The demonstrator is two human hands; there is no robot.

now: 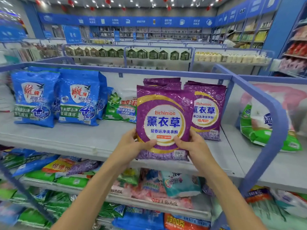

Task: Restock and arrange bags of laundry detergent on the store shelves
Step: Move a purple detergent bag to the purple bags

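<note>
I hold a purple detergent bag (163, 103) upright at the front of the top shelf (69, 138). My left hand (132, 143) grips its lower left edge, thumb across the front. My right hand (191, 143) grips its lower right edge the same way. Behind it stands another purple bag (162, 82), and to the right a further purple bag (207, 112) leans against the back panel. Two blue bags (33, 97) (78, 98) stand at the shelf's left. A green and white bag (121, 108) lies between the blue and purple ones.
A blue rail (265, 103) divides this shelf from the right bay, where a green and white bag (265, 128) lies. Lower shelves (149, 206) hold several mixed bags. Another person (232, 39) stands at the far right wall shelves.
</note>
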